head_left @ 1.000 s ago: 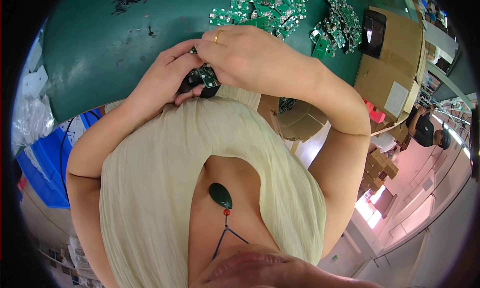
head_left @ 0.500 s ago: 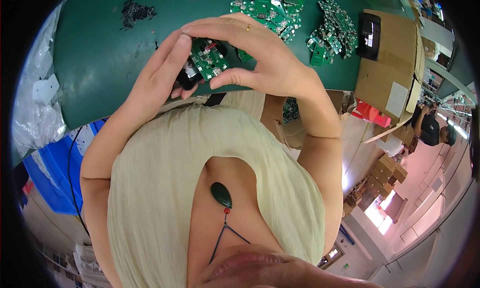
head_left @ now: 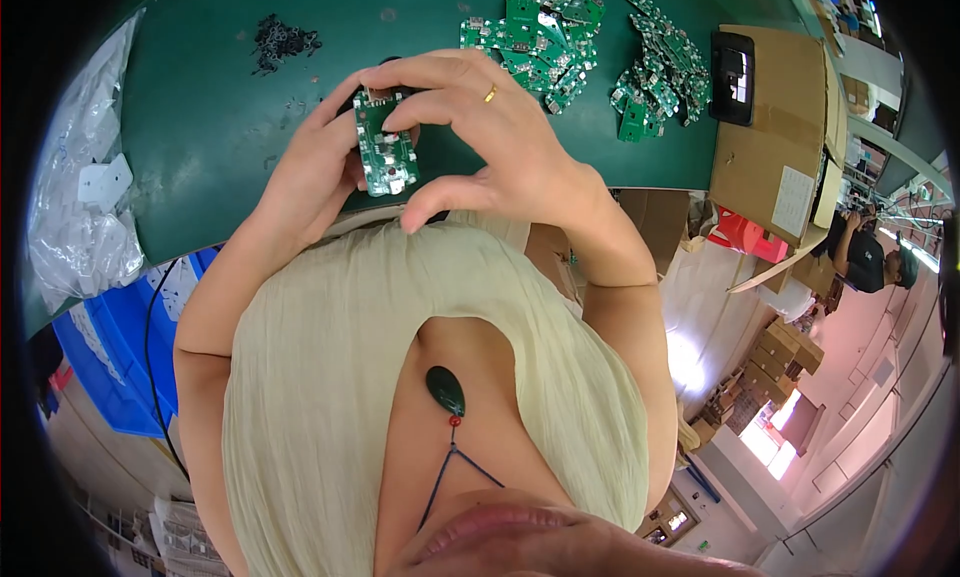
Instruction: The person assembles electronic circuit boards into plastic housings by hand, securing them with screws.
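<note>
A narrow green circuit board (head_left: 385,162) stands nearly on end at the table's near edge, its component side facing me. My left hand (head_left: 312,162) is closed round its left side and back. From the right, the curled fingers of my right hand (head_left: 500,127) grip the board's far end and right side. The right thumb hangs apart from it, below and to the right. Something dark shows behind the board, mostly hidden by my fingers.
On the green table (head_left: 220,107) lie small black parts (head_left: 283,44), a pile of circuit boards (head_left: 545,42) and a second board pile (head_left: 660,67). A cardboard box (head_left: 770,127) with a black device (head_left: 733,77) stands right. Clear plastic bags (head_left: 85,217) lie left.
The board has turned more upright and come slightly nearer to me, its component face now showing lengthwise. My right thumb has moved off it, downward and away. The black housing is now mostly hidden.
</note>
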`<state>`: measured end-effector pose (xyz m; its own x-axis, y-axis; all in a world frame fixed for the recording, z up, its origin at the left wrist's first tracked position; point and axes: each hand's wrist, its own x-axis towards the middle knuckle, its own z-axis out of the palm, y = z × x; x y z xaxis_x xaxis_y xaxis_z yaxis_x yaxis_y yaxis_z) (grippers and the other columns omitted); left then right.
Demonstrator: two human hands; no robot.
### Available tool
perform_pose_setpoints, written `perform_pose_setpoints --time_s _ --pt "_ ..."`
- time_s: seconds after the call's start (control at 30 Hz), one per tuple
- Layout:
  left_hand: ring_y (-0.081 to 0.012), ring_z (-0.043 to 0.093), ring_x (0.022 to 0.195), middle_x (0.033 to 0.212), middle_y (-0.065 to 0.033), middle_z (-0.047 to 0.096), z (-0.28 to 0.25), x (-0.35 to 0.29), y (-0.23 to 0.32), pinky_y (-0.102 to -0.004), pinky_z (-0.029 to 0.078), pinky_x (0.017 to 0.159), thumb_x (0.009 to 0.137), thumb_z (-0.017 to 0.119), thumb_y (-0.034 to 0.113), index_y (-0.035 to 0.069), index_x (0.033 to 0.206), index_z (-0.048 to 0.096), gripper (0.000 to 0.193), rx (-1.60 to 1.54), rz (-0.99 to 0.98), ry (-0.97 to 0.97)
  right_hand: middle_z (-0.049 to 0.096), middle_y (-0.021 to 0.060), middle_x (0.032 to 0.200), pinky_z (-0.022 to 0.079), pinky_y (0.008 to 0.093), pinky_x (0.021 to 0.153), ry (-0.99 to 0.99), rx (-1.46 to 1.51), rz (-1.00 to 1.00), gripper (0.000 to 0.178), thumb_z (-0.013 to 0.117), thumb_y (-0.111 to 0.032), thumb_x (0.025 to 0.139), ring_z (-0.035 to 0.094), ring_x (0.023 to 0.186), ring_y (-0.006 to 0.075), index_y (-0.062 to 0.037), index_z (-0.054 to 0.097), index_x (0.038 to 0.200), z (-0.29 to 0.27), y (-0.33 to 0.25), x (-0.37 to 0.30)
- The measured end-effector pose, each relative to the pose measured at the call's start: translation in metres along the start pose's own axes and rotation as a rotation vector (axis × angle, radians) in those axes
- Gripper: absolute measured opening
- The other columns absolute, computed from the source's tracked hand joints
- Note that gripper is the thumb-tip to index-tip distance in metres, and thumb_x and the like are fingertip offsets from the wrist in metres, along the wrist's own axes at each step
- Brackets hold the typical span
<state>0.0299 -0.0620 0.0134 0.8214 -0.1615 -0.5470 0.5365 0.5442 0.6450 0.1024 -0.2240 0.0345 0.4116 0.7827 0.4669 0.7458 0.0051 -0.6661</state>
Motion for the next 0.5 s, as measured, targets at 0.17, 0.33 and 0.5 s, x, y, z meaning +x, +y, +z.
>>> perform_pose_setpoints --time_s 0.17,0.33,0.5 --pt "-0.0065 0.053 0.082 0.097 -0.0002 0.054 0.014 -0.004 0.004 -0.0212 0.046 0.067 0.087 0.044 0.01 0.009 0.123 0.041 0.035 -0.082 0.109 0.085 0.058 0.0056 0.106 0.042 0.0365 0.076 0.225 -0.172 -0.103 0.02 0.07 -0.019 0.064 0.054 0.09 0.026 -0.0094 0.062 0.079 0.015 0.019 -0.007" --pt "-0.0103 0.051 0.093 0.108 -0.0025 0.051 0.012 -0.002 0.004 -0.024 0.043 0.075 0.087 0.042 0.007 0.009 0.126 0.038 0.039 -0.062 0.197 0.082 0.059 0.0029 0.092 0.04 0.0304 0.07 0.291 -0.42 -0.134 0.021 0.071 -0.011 0.061 0.054 0.082 0.0205 -0.0111 0.064 0.08 0.018 0.007 -0.004" --pt "-0.0066 0.048 0.088 0.106 -0.0014 0.05 0.01 0.003 0.001 -0.0226 0.041 0.07 0.089 0.042 0.009 0.014 0.122 0.039 0.033 0.062 0.339 0.049 0.055 -0.0004 0.078 0.036 0.0288 0.061 0.397 -0.521 -0.133 0.023 0.07 -0.005 0.059 0.051 0.071 0.018 -0.0115 0.063 0.08 0.025 0.014 -0.003"
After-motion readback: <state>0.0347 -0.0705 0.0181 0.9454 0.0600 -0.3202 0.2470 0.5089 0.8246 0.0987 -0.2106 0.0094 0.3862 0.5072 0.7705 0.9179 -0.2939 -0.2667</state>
